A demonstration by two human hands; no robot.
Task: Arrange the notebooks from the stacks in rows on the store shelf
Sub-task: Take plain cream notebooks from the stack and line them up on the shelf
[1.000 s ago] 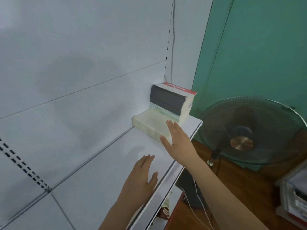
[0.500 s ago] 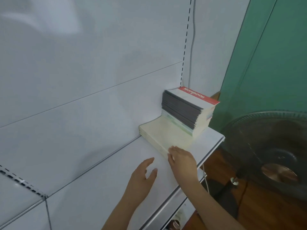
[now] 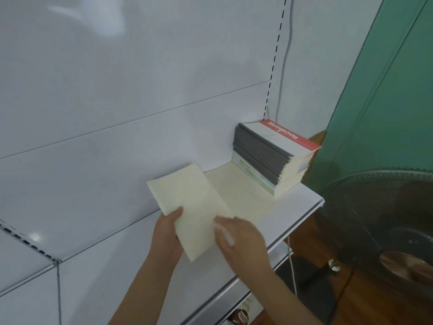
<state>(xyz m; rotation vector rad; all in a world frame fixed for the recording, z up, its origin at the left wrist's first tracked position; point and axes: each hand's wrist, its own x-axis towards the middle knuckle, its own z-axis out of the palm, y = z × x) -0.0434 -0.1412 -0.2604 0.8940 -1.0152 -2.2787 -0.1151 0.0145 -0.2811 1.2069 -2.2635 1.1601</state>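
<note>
A white panelled back wall (image 3: pixel 117 90) fills the view above and left of the grip, with a slotted upright (image 3: pixel 274 66) at its right edge. Right of the grip stands a green wall (image 3: pixel 386 102), a dark fan (image 3: pixel 386 231) before it, on a brown wooden floor (image 3: pixel 363 306).

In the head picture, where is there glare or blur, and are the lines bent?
Head view: soft glare on the white back panel; the right hand is motion-blurred, as is the cream notebook; the shelf edge and green wall lean, a wide-angle effect.
</note>
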